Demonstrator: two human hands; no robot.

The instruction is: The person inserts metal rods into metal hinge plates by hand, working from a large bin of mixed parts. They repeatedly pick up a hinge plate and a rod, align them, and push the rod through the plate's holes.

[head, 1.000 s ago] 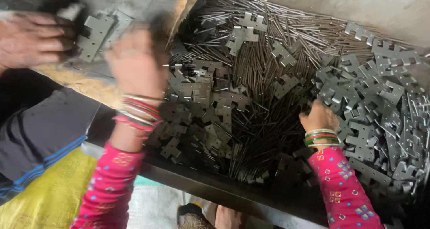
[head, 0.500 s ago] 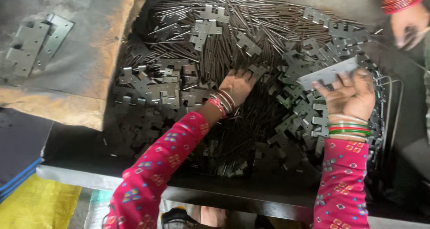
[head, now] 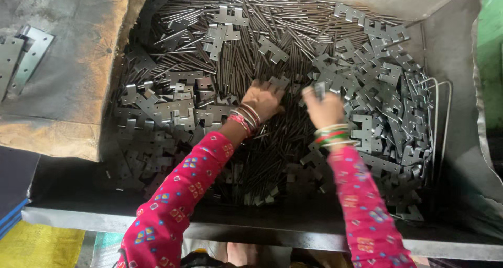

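On the far left I see a worn, stained brown-grey cloth sheet [head: 68, 63] draped over a raised surface, with two flat grey perforated metal hinge plates [head: 21, 58] lying on it near the frame's edge. Below that sheet sit a dark blue folded fabric edge [head: 13, 215] and a yellow woven sack [head: 36, 244] at floor level.

Moving right, I look down into a large dark sheet-metal bin [head: 314, 231] whose near rim runs across the bottom of the view. Its floor is covered by a bed of thin grey steel pins [head: 246, 42], with loose notched grey hinge leaves [head: 178, 108] scattered across the left part.

My left hand [head: 263, 97], at the end of a pink patterned sleeve [head: 173, 200] with red and silver bangles at the wrist, lies palm down in the middle of the bin, fingers spread and pressed onto the pins and a hinge leaf; it is flat on them, not gripping anything that I can make out.

Just beside it, my right hand [head: 324, 106], wearing green, red and white bangles, is curled shut around a small grey metal piece [head: 318, 91] that pokes up between the fingers; I cannot tell its exact shape.

Further right, a dense heap of the same notched metal leaves [head: 387, 105] rises against the bin's side, bordered by bent grey wire rods [head: 437, 121]. Beyond the bin's grey right wall [head: 461, 63], a strip of green surface [head: 492, 53] shows at the edge.
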